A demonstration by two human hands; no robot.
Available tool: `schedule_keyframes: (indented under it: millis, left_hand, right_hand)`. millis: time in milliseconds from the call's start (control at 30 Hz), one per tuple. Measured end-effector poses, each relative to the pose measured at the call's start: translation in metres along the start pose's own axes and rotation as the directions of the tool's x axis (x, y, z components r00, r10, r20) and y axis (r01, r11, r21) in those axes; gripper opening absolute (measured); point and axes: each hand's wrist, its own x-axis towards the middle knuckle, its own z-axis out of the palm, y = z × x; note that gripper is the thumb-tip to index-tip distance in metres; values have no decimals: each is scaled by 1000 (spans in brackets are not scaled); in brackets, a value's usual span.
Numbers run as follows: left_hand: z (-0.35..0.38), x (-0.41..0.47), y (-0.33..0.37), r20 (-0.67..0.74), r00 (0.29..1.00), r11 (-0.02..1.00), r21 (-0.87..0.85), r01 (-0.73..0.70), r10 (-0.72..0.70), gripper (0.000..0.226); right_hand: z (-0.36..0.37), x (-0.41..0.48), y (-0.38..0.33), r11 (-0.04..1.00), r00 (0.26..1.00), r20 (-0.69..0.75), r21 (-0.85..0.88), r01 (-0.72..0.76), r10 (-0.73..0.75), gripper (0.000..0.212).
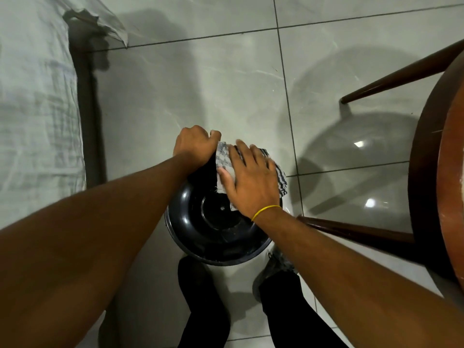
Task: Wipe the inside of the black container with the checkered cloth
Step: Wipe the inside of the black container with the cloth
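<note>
Left hand, fingers curled, grips the black container rim; right hand, fingers spread, presses the checkered cloth against its inner wall.

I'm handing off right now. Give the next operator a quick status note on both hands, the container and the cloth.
Left hand: fist closed on the far rim of the black container, steadying it on the tiled floor.
Right hand: flat, pressing the checkered cloth against the far inner wall.
Done: cloth is in contact inside.
Left: near wall and bottom look uncovered; wipe around, then lift the cloth out.
</note>
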Motion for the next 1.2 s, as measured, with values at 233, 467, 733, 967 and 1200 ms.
schedule_keyframes:
  millis: [233,467,733,967,1200]
  left_hand:
    - [-1,-6,4,3,1000,1000,26,14,-14,59]
    - [4,-7,4,0,999,999,23,48,-48,59]
    - [3,-11,6,-19,1000,997,71,23,-22,59]
    - [6,-9,5,-9,1000,998,57,17,-16,58]
    - [5,-5,1,48,999,996,90,-22,18,65]
  right_hand:
    - [27,-76,-1,943,945,-95,149,-297,313,76]
    - [74,-172,-15,978,977,-87,87,-188,195,82]
    - [104,-203,-44,995,994,-83,-80,61,-67,81]
    - [106,-185,-58,934,932,-133,-177,312,-336,82]
    - [89,-138,-105,858,891,67,-246,451,-449,81]
